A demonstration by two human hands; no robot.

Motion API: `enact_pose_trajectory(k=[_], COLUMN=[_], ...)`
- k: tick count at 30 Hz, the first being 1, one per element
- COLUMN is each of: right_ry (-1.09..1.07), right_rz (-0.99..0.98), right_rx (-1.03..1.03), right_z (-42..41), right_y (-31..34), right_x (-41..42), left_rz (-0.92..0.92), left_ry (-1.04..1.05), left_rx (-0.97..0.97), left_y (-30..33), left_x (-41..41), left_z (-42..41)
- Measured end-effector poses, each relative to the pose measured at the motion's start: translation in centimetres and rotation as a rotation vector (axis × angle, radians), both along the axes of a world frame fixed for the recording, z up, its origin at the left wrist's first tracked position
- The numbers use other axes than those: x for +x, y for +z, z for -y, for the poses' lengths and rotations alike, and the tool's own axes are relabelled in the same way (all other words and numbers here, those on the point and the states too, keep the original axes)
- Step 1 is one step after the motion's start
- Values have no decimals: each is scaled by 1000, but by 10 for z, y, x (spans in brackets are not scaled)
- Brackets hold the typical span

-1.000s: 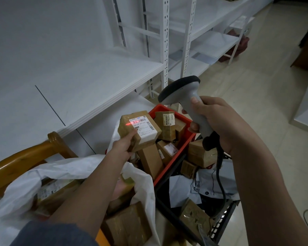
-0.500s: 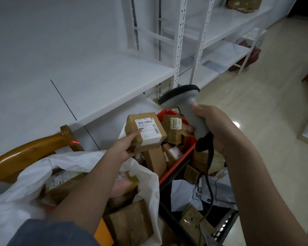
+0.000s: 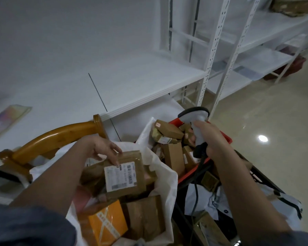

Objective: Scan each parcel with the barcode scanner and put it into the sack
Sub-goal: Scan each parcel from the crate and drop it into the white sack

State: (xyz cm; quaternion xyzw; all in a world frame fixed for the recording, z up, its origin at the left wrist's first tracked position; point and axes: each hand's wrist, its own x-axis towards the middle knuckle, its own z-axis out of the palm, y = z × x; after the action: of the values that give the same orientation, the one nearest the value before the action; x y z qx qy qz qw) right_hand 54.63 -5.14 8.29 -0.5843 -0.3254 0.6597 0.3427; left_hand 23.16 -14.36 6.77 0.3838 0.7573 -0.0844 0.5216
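My left hand (image 3: pixel 103 150) holds a brown cardboard parcel (image 3: pixel 124 173) by its far edge, label up, over the open mouth of the white sack (image 3: pixel 169 176). The sack holds several parcels, among them an orange box (image 3: pixel 108 222). My right hand (image 3: pixel 210 137) grips the handle of the grey barcode scanner (image 3: pixel 196 118), its head pointing away over the red crate (image 3: pixel 228 139). That crate is full of brown parcels (image 3: pixel 172 155).
White metal shelving (image 3: pixel 149 82) runs along the left and back. A wooden chair back (image 3: pixel 57 137) stands behind the sack. The scanner's black cable (image 3: pixel 196 189) hangs down over a dark cart with grey mail bags (image 3: pixel 203 197). Tiled floor lies to the right.
My left hand has carried the labelled parcel down and left from beside the scanner to the sack's mouth. The red scan line is gone. The view has tilted downward.
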Motion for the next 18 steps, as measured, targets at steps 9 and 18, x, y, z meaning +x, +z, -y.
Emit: enact_pose_trajectory(k=[9, 18], right_ry=[-121, -103], right_rz=[-3, 143], right_rx=[-126, -86], right_z=[-10, -15], right_y=[-28, -68], right_x=[0, 53], left_rz=[-129, 95], left_ry=[95, 33], left_rx=[494, 514], left_y=[-6, -113], left_x=[52, 146], left_z=[-41, -116])
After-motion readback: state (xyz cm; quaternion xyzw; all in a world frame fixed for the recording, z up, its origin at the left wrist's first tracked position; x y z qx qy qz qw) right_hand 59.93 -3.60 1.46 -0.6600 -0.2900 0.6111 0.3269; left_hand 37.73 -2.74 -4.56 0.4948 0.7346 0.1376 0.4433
